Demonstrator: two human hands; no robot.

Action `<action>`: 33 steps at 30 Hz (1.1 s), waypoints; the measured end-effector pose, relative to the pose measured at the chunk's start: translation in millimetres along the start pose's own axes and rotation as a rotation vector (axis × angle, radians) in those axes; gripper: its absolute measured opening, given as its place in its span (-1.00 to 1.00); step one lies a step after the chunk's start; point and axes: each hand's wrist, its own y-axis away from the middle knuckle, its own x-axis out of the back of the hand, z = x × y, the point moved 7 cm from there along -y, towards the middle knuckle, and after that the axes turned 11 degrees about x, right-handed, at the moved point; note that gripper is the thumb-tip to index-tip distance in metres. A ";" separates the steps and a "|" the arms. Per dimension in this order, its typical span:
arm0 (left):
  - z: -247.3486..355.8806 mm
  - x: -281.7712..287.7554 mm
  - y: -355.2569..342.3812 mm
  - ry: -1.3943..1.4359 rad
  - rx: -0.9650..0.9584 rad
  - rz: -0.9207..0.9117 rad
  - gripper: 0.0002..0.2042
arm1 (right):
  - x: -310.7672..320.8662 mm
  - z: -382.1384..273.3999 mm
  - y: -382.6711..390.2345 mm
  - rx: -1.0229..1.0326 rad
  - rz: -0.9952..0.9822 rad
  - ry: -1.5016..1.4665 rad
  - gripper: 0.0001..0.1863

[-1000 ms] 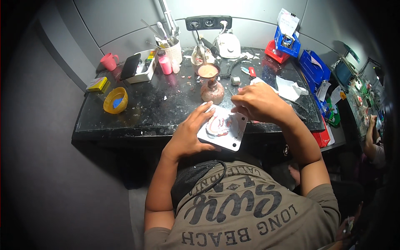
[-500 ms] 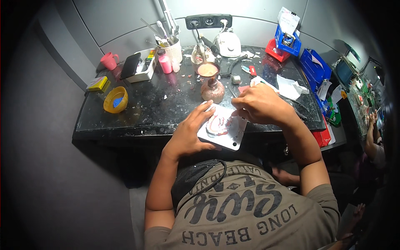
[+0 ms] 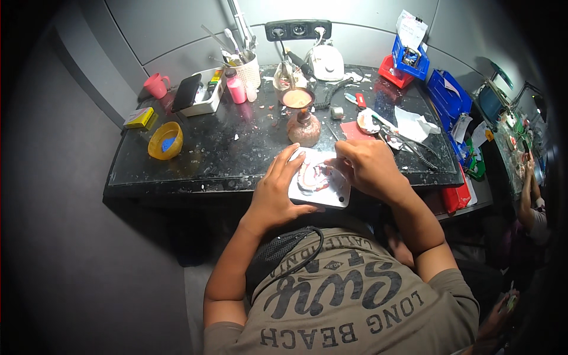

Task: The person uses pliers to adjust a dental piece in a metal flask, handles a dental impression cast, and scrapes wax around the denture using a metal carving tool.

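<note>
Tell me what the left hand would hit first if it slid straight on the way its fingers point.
The left hand holds the white plate with fingers aimed up and slightly right across the table. First in that line would probably be the brown burner just beyond the plate, though depth is hard to judge.

Centre frame, a smooth white slab (image 3: 322, 192) carries a glossy pink denture (image 3: 312, 177). The bench (image 3: 236, 154) is dark, glossy, speckled stone. At left, a yellow plastic bowl (image 3: 164, 140); upper right, blue plastic bins (image 3: 449, 97).
</note>
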 end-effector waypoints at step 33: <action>-6.4 -0.1 -4.1 0.075 0.090 -0.075 0.02 | 7.7 5.2 -15.3 0.079 -0.120 0.073 -0.80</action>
